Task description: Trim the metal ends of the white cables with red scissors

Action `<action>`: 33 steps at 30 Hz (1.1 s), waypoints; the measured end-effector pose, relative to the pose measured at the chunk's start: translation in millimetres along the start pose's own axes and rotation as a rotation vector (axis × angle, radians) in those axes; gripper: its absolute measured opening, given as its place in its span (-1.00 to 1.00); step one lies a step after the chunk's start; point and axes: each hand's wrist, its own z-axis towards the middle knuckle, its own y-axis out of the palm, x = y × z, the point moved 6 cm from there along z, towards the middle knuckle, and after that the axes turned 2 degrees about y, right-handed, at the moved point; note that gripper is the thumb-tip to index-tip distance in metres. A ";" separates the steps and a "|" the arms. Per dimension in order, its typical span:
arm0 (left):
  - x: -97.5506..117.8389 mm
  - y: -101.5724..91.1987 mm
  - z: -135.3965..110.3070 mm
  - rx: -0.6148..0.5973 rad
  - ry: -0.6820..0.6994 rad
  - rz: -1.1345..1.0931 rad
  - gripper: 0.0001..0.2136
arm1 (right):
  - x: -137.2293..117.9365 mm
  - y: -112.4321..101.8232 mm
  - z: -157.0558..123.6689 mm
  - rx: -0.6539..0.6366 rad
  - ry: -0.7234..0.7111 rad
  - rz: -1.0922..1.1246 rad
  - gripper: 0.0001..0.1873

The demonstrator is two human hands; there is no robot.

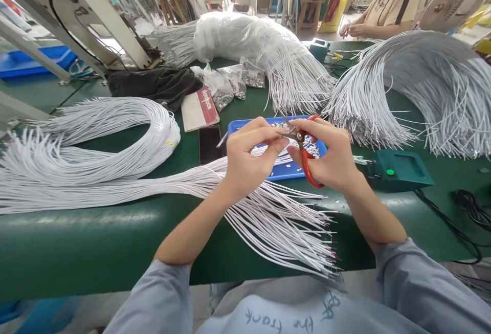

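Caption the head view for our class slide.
Right hand holding red-handled scissors beside the left hand, above a blue tray.

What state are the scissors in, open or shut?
Open: the scissors in the right hand show their blades spread apart, with a gap between the tips.

The one camera sat on the wearer's head and looked forward and down, with the blue tray [288, 172] near the middle of its view. It was placed above the tray and on its near side, so the shirt front [238, 318] filled the lower edge, closer than the tray. The left hand [249, 157] and right hand [330, 155] showed over the tray at close range. The wide view also took in a metal frame [125, 12] beyond the tray to its left and a fan [452, 4] beyond it to its right. Far past the tray, details were small, probably including a stool [309, 13].
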 end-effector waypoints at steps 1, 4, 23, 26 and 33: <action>0.3 0.6 0.0 -0.007 -0.008 0.003 -0.94 | -0.2 0.3 -0.4 -0.004 0.001 -0.002 -0.67; 1.3 0.8 0.0 -0.006 -0.012 0.010 -0.93 | -0.8 -0.1 -0.5 -0.007 -0.003 -0.006 -0.67; -2.5 -5.8 1.4 0.044 0.032 -0.030 -0.97 | 5.6 -4.3 1.9 -0.033 0.142 0.064 -0.70; -10.2 -13.9 2.0 0.134 -0.044 -0.085 -0.95 | 21.5 -9.3 5.3 -0.030 0.269 0.050 -0.75; 1.5 4.6 -4.8 -0.009 -0.050 -0.056 -0.94 | 5.8 -14.8 -0.6 0.158 0.204 0.470 -0.79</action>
